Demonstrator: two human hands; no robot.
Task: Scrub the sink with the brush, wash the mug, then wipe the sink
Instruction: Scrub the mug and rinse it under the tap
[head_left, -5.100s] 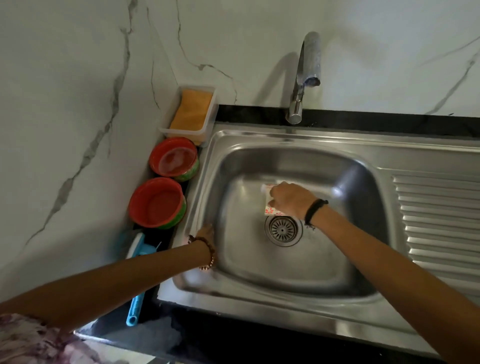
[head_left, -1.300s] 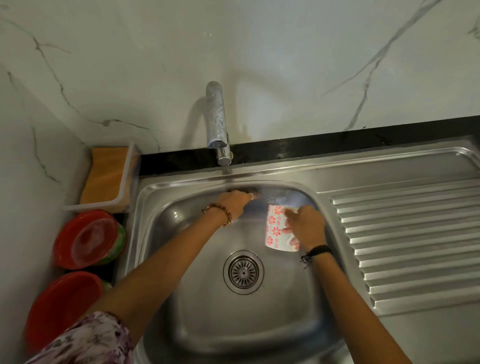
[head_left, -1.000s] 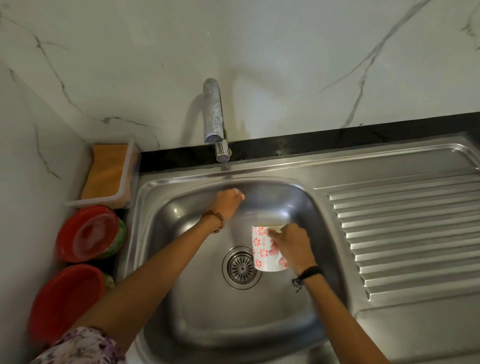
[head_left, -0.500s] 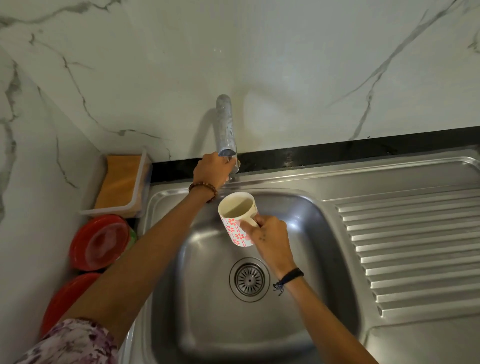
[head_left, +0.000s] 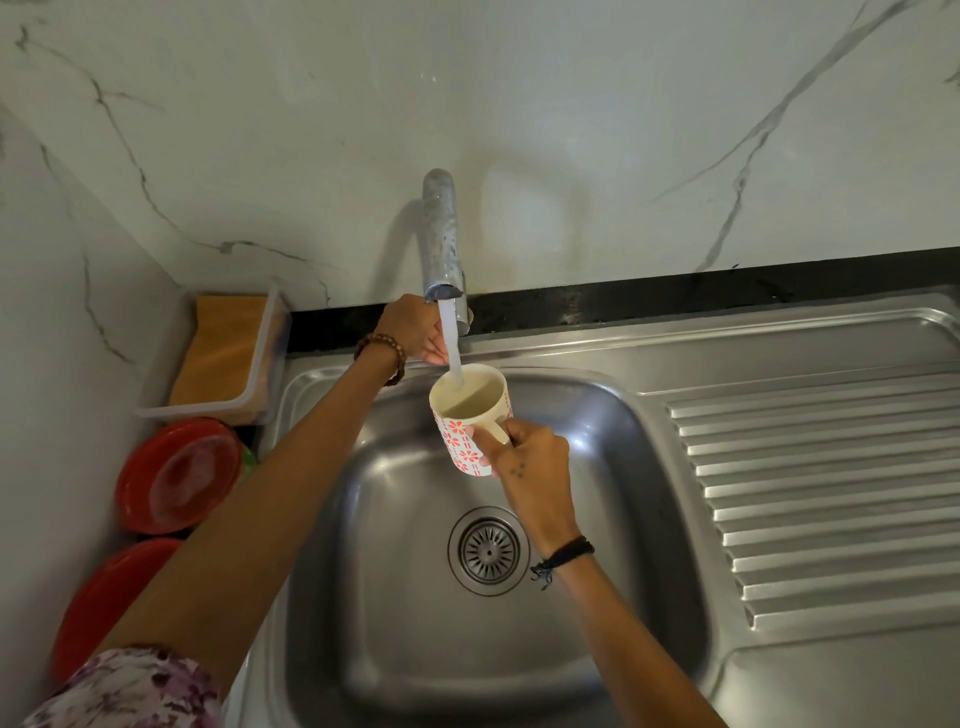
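A white mug (head_left: 464, 415) with red flowers hangs upright over the steel sink (head_left: 597, 519). My right hand (head_left: 524, 460) grips its handle. Water runs from the chrome tap (head_left: 441, 239) into the mug. My left hand (head_left: 415, 327) reaches behind the stream to the base of the tap, fingers curled there; what they hold is hidden. The brush is out of sight.
A clear tub with an orange sponge (head_left: 223, 353) stands in the back left corner. Two red bowls (head_left: 176, 475) sit by the left wall. The ribbed draining board (head_left: 821, 499) lies to the right, the drain (head_left: 488, 551) in the basin's middle.
The mug has been lifted from the basin floor and turned upright under the spout. My left hand went up to the tap's base, and water now flows.
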